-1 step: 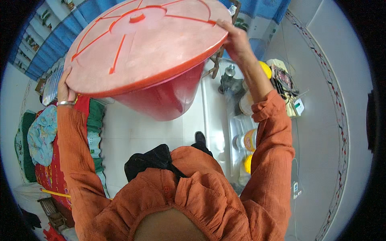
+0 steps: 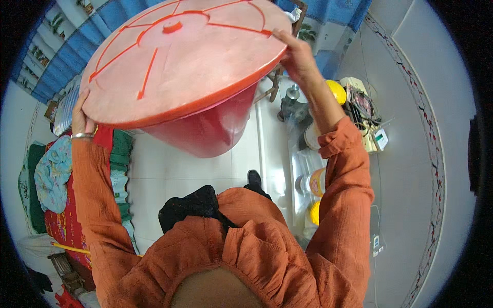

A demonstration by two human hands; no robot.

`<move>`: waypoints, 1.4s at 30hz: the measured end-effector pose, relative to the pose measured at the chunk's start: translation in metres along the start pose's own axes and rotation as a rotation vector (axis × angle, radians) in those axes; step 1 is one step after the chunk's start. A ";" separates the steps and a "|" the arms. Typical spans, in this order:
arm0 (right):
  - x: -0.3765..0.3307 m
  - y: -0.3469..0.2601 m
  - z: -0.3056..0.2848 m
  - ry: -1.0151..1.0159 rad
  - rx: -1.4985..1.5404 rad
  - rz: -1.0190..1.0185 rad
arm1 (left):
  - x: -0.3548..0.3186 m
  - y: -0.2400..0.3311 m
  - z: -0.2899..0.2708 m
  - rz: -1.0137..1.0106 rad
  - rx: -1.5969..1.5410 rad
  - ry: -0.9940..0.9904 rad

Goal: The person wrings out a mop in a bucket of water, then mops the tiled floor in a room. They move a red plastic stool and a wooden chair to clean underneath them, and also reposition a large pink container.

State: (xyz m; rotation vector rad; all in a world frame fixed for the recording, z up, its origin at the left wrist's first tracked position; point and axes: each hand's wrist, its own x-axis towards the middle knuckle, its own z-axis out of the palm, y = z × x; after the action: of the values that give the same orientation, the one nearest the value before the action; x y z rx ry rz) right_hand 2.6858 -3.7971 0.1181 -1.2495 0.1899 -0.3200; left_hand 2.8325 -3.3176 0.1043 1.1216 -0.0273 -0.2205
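A large round plastic lid [image 2: 205,82], pale pink with raised red-orange ribs and a red-orange rim, sits tilted over a big red-pink bucket [image 2: 205,131]. My left hand [image 2: 82,118] grips the lid's rim at its left edge, thumb showing above. On the opposite side my right hand [image 2: 298,56] is closed round the right edge, its other fingers hidden beneath. Both arms reach forward, spread wide. Whether the bucket's base touches the floor I cannot tell.
To the left is a bed with a red patterned cover [image 2: 64,228]. Yellow-capped jars [image 2: 317,182] stand along the right, near a tangle of cables [image 2: 363,100]. Blue curtains [image 2: 64,64] hang at the back. My dark shoe [image 2: 254,177] rests on the pale tiled floor.
The lid and bucket have shifted slightly left and a little toward me, both hands moving along with them. My grip on the rim looks the same.
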 end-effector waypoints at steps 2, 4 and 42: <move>0.010 0.009 0.003 -0.022 0.094 0.062 | 0.002 -0.002 0.000 -0.054 -0.004 0.049; 0.022 0.027 -0.007 -0.054 0.127 0.117 | -0.007 -0.005 0.013 -0.076 0.038 0.123; -0.054 0.332 -0.076 -0.004 -0.098 1.003 | -0.177 -0.141 -0.150 -0.045 0.093 0.825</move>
State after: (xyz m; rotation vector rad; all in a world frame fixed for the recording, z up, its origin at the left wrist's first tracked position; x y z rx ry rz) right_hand 2.6558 -3.7547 -0.2225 -1.1060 0.7948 0.5629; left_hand 2.6567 -3.2093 -0.0716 1.2370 0.7265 0.2176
